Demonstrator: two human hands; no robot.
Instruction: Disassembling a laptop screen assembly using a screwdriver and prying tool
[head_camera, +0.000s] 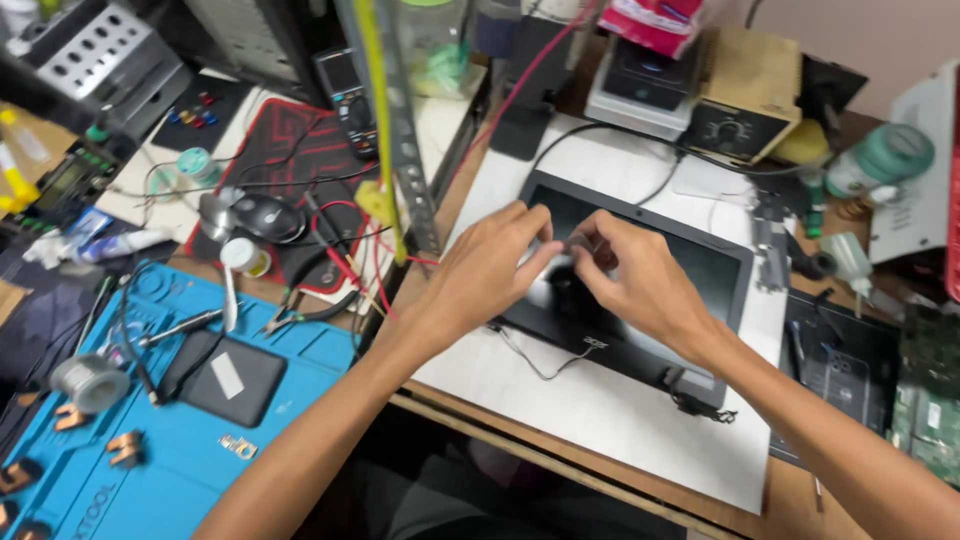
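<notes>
Over a crowded repair bench (600, 470), our left hand (490, 265) and right hand (635, 280) meet above the dark, flat laptop screen panel with its black plastic bezel (700, 265), which lies face up on a white sheet (620, 420) at the middle of the bench. The fingers (580, 240) of both hands are drawn nearly closed, pinching toward one another around a small grey piece; motion blur hides what it is, and we cannot tell which hand truly has hold of it. A thin black cable (535, 365) trails from the panel's near edge, and another loops past its far corner.

To our left sit a blue silicone work mat (180, 450) with a black rectangular case (220, 378), a spool of solder wire (88, 382), black-handled pliers (305, 312) and a black computer mouse (268, 215) on a red-and-black pad (300, 140). A beige dial-fronted station (745, 115) stands behind the panel.

In our judgement, work this fine goes best with wrists steadied low, the piece kept clear of the glass, and pressure light so neither the bezel nor the trailing cable is strained.
</notes>
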